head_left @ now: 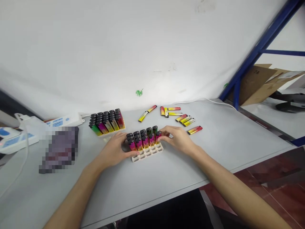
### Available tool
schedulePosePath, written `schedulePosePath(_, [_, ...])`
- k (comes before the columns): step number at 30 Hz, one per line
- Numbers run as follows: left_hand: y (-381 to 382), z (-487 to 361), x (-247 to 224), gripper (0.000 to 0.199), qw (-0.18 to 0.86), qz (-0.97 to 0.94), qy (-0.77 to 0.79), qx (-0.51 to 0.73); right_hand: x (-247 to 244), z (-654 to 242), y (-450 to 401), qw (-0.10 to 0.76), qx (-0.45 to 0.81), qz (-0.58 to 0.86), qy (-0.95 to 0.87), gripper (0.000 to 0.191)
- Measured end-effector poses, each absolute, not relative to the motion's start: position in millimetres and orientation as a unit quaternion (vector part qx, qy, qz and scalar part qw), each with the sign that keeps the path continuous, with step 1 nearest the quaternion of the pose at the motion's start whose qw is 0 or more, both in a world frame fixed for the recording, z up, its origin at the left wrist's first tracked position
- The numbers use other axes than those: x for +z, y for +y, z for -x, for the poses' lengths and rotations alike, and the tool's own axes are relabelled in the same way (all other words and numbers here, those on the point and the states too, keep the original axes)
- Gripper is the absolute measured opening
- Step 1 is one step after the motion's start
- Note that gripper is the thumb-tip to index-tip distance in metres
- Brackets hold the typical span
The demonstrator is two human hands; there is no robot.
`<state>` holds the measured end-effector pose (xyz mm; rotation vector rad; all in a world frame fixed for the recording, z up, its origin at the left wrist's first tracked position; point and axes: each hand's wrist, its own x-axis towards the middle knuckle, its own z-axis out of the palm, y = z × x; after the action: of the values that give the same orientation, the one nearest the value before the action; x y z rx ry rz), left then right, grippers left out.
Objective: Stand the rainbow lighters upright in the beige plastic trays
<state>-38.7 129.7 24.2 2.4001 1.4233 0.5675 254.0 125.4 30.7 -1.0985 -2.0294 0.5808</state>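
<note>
A cream lighter tray [148, 153] with rows of slots stands on the table in front of me. Upright pink-and-gold lighters [145, 142] with black tops fill its back rows, while the front slots show bare. My left hand [116, 149] grips the tray's left end, thumb at the front corner and fingers partly hidden behind the lighters. At the right end, my right hand [175, 137] has thumb and fingers closed around a lighter [157, 137] standing in the tray.
A second tray full of lighters [107, 122] stands at the back left. Several loose red-and-yellow lighters [184, 119] lie near the wall. Power strips [54, 124] with a white cable and a blurred dark item [60, 149] are on the left. A blue metal frame [252, 57] rises at right.
</note>
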Motion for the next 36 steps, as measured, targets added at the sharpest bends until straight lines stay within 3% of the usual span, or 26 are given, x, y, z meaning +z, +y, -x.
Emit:
schedulePosePath(4, [126, 32, 27, 0.052, 0.129, -0.826, 0.513, 0.197, 29, -260, 127, 0.351, 0.219, 0.436, -0.799, 0.032])
schedulePosePath(10, [120, 25, 30, 0.048, 0.128, -0.803, 0.542, 0.210, 26, -274, 126, 0.400, 0.182, 0.513, -0.738, 0.052])
schedulePosePath(17, [121, 27, 31, 0.049, 0.127, -0.813, 0.532, 0.199, 26, -275, 137, 0.352, 0.042, 0.578, -0.735, 0.044])
schedulePosePath(22, [124, 28, 27, 0.056, 0.168, -0.818, 0.504, 0.220, 41, -255, 200, 0.197, -0.061, 0.560, -0.803, 0.039])
schedulePosePath(26, [126, 28, 26, 0.064, 0.184, -0.819, 0.501, 0.210, 40, -232, 257, 0.141, -0.053, 0.521, -0.840, 0.044])
schedulePosePath(30, [125, 29, 25, 0.065, 0.187, -0.821, 0.497, 0.211, 27, -219, 266, 0.124, -0.054, 0.526, -0.840, 0.039])
schedulePosePath(36, [128, 30, 23, 0.066, 0.175, -0.818, 0.503, 0.219, 19, -225, 214, 0.148, -0.064, 0.557, -0.815, 0.031])
